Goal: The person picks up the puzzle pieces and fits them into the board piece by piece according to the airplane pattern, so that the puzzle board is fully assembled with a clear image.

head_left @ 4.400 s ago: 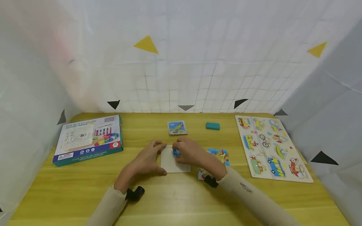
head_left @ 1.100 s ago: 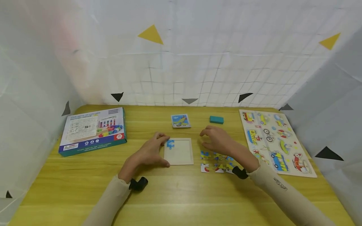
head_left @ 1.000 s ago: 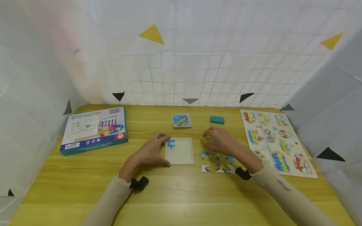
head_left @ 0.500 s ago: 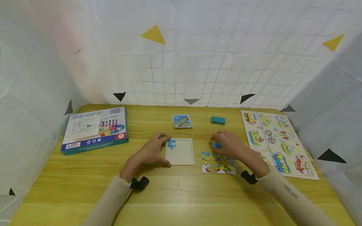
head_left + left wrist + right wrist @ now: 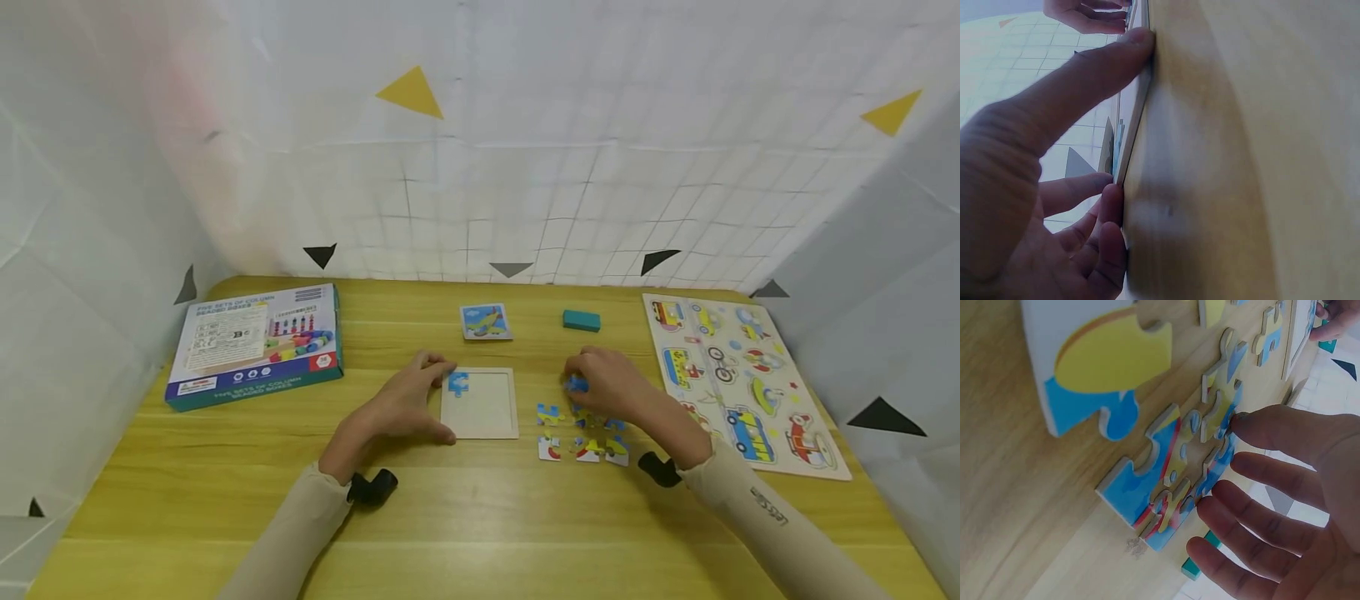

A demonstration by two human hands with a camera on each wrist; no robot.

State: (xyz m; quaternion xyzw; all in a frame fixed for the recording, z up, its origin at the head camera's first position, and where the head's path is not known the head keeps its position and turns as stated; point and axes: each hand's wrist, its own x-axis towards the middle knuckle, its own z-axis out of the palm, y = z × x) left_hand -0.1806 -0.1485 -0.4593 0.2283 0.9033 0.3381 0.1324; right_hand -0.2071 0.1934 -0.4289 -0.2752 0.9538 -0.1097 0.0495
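My left hand [image 5: 408, 400] holds a square wooden puzzle tray [image 5: 516, 417] at its left side, thumb at the near corner and fingers at the far corner. A blue jigsaw piece [image 5: 457, 382] lies in the tray's upper-left corner. My right hand [image 5: 611, 383] is over the loose pieces to the right, fingers spread and slightly bent. In the right wrist view, the thumb [image 5: 1266, 425] and fingertips meet the edge of a blue-and-yellow group of jigsaw pieces [image 5: 1169, 447]. Beside the fingertips a blue piece [image 5: 577, 383] shows; a firm pinch is not visible.
Behind the tray lies a small picture card [image 5: 486, 322], with a teal block [image 5: 581, 320] to its right. A beaded-toy box [image 5: 255, 346] stands left. On the right lies a wooden vehicle puzzle board [image 5: 742, 383]. White sheeting [image 5: 510, 167] rises behind the table.
My right hand leaves the tray, where a blue piece now lies in the corner, and moves right to the loose pieces. Over the last half second it barely moves. The left hand stays at the tray.
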